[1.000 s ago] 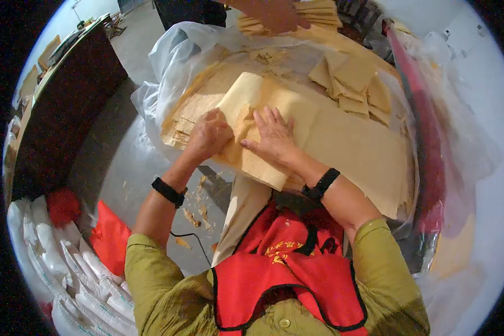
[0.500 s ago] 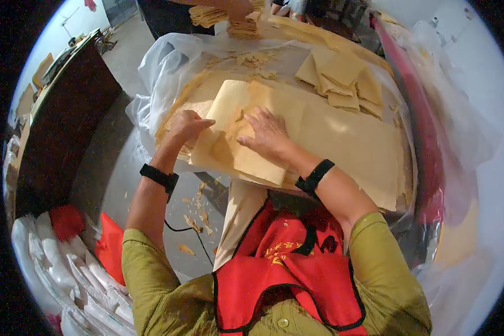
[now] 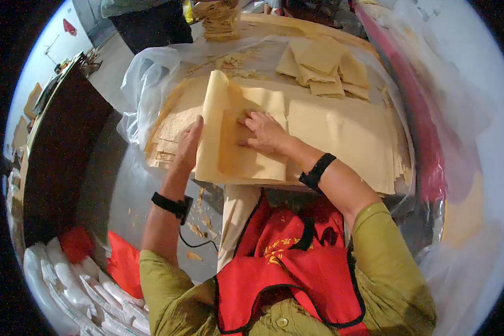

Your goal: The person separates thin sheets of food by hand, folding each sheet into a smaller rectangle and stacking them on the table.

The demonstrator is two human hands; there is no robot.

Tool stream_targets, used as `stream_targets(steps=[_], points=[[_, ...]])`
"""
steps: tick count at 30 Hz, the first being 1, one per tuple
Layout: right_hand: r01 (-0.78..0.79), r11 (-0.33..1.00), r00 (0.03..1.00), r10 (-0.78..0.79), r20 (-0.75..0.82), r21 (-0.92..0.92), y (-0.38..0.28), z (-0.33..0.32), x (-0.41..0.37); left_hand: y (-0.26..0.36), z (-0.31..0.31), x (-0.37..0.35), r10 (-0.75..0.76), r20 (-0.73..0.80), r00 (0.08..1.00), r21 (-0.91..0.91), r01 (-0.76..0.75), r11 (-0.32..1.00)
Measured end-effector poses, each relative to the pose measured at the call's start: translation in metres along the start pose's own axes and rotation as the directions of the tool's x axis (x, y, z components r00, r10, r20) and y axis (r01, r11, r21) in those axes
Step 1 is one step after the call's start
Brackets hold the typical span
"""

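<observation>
Clear plastic sheeting (image 3: 145,73) covers the worktable, and a broad stack of thin tan sheets (image 3: 341,134) lies on it across the middle of the frame. The top sheet (image 3: 246,162) sits at the near left end of the stack, with its left flap standing up and curling toward frame centre.

The left hand (image 3: 187,143) backs the flap with straightened fingers; whether the thumb pinches it cannot be told. The right hand (image 3: 266,131) lies open and flat, fingers spread, pressing the sheet down just beside the flap. Folded pieces (image 3: 319,64) lie at upper centre.

Likely hazards:
- The material looks brittle, with ragged edges (image 3: 165,143) left of the left hand and scraps (image 3: 199,227) on the floor below. A sharp crease under the right fingers may crack the sheet.
- An unsupported flap may flop over or tear.
- A lower sheet clinging to the top one may lift with it.
</observation>
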State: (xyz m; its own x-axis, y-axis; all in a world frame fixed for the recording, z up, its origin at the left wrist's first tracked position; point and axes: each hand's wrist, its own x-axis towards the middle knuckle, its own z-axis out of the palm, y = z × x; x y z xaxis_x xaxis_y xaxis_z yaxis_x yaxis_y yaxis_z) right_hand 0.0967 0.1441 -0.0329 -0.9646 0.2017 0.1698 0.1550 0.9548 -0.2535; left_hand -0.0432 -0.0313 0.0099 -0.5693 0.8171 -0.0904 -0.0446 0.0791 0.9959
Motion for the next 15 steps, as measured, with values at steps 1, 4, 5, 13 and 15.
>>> stream_targets(steps=[1,4,5,13,15], points=[[0.017,1.000,0.999,-0.016,-0.037,0.022,0.003,0.000,-0.003,-0.005,0.008,0.004,0.086,0.010,0.996,-0.028,-0.086,0.996],[0.070,0.974,0.990,-0.042,-0.133,0.216,0.006,-0.002,-0.010,-0.025,0.053,0.014,0.357,0.065,0.932,0.108,-0.363,0.926],[0.087,0.926,0.986,-0.029,-0.162,0.367,0.006,-0.004,-0.011,-0.030,0.070,0.019,0.446,0.132,0.885,0.298,-0.464,0.834],[0.073,0.698,0.949,0.171,-0.265,0.712,0.017,0.009,-0.034,-0.025,0.125,0.008,0.514,0.146,0.845,0.739,-0.438,0.511],[0.060,0.739,0.913,0.231,-0.336,0.671,0.019,0.015,-0.030,-0.030,0.125,0.011,0.542,0.134,0.829,0.698,-0.468,0.542]])
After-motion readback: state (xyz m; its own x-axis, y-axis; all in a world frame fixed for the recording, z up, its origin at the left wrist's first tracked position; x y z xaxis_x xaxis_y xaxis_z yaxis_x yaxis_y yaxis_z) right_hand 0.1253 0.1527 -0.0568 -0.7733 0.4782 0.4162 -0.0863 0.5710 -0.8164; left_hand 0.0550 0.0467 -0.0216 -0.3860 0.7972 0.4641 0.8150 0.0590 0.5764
